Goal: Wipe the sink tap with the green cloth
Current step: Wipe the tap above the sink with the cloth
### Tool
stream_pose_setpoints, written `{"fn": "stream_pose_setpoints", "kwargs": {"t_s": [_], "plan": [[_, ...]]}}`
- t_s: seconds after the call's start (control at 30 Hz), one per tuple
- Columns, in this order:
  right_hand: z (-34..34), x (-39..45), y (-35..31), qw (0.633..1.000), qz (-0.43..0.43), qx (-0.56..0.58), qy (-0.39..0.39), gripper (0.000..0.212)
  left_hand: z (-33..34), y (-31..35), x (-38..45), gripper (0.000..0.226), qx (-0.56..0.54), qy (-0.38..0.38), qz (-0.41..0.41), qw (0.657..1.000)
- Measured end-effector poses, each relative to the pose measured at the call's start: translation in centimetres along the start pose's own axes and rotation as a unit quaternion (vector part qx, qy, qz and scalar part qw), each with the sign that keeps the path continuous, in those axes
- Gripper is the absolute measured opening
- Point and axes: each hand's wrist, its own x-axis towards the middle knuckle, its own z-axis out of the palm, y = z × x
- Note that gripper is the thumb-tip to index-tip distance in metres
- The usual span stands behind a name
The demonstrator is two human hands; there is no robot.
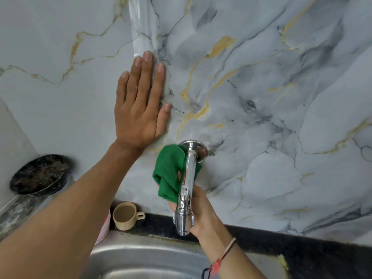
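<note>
Above the steel sink (128,256), against the marbled wall (261,77), I am working the green cloth (170,172) along the chrome tap (188,182), which is jutting out from its round wall flange and pointing down toward the basin. My right hand (201,210) is reaching up from below and behind the pipe, clenched on the cloth's lower end, so most of that hand is hiding behind the metal. My left hand (138,105) is lying flat and spread on the wall, grasping nothing, bracing me. The cloth is bunching on the left side of the pipe, rising from my grip up to the flange and touching both; a sliver of green is also showing on the right side near the flange, so I am judging it is wrapping partly round the back. To do this stroke well, I am thinking I should be keeping the cloth cupped snugly round the tube and drawing it the full length toward the spout, turning my wrist so the front face is getting covered too. The beige cup (125,217) on the dark ledge is sitting just left of the spout, so I am minding my elbow.
</note>
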Motion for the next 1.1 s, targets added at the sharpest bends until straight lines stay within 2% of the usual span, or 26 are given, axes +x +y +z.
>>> {"fn": "stream_pose_setpoints", "kwargs": {"t_s": [0.1,0.17,0.23,0.27,0.3,0.33,0.37,0.4,0.47,0.5,0.57,0.6,0.77,0.8,0.83,0.97,1.0,1.03,1.1], "plan": [[-1.2,-1.7,-0.2,0.999,-0.035,0.020,0.024,0.024,0.0,0.0,0.0,0.066,0.000,-0.004,-0.005,1.000],[-1.5,-3.4,-0.9,0.994,-0.085,0.038,0.050,0.041,0.1,0.0,0.0,0.066,0.002,-0.005,-0.007,1.000],[-1.7,-5.3,-2.5,0.973,-0.207,0.037,0.100,0.050,0.0,0.1,-0.1,0.065,0.004,-0.005,-0.008,1.000],[-1.6,-6.3,-3.6,0.947,-0.294,-0.012,0.126,0.046,0.0,0.1,-0.1,0.065,0.004,-0.005,-0.007,1.000],[-0.8,-7.3,-4.7,0.904,-0.388,-0.103,0.151,0.039,-0.1,0.1,-0.1,0.065,0.005,-0.004,-0.006,1.000],[0.3,-7.9,-5.8,0.836,-0.470,-0.226,0.169,0.037,-0.2,0.2,0.0,0.065,0.006,-0.003,-0.006,1.000],[1.7,-8.2,-6.6,0.751,-0.524,-0.361,0.174,0.040,-0.2,0.2,0.0,0.064,0.006,-0.004,-0.007,1.000],[2.8,-7.9,-7.0,0.659,-0.543,-0.492,0.168,0.048,-0.3,0.2,0.1,0.065,0.005,-0.006,-0.008,1.000],[5.2,-6.6,-6.2,0.493,-0.495,-0.702,0.139,0.062,-0.4,0.2,0.1,0.065,0.005,-0.009,-0.007,1.000],[6.1,-6.0,-5.3,0.426,-0.449,-0.774,0.130,0.066,-0.3,0.2,0.0,0.065,0.007,-0.008,-0.006,1.000],[7.1,-5.1,-3.5,0.322,-0.399,-0.850,0.124,0.066,-0.2,0.1,0.0,0.066,0.005,-0.005,-0.005,1.000],[7.5,-4.8,-3.0,0.287,-0.391,-0.867,0.118,0.063,-0.2,0.1,0.1,0.066,0.003,-0.001,-0.004,1.000],[10.5,-4.8,-3.2,0.227,-0.246,-0.941,0.043,0.045,-0.1,0.0,0.0,0.066,-0.004,-0.008,-0.005,1.000],[10.5,-5.1,-3.3,0.226,-0.229,-0.946,0.032,0.043,-0.1,0.0,0.0,0.066,-0.002,-0.009,-0.005,1.000],[10.4,-5.7,-3.5,0.244,-0.223,-0.944,0.026,0.044,-0.2,0.0,0.0,0.066,0.001,-0.008,-0.005,1.000],[9.1,-7.9,-3.3,0.401,-0.260,-0.878,0.044,0.070,0.0,0.0,-0.1,0.065,0.002,0.004,0.000,1.000],[9.0,-7.7,-3.1,0.423,-0.281,-0.859,0.065,0.074,0.0,0.0,-0.1,0.065,0.001,0.006,-0.001,1.000],[8.9,-7.2,-3.0,0.413,-0.300,-0.855,0.093,0.073,0.0,0.0,-0.1,0.065,-0.002,0.005,-0.002,1.000],[9.0,-5.9,-2.2,0.317,-0.312,-0.882,0.155,0.073,0.0,0.0,-0.1,0.066,-0.006,0.002,-0.004,1.000]]}}
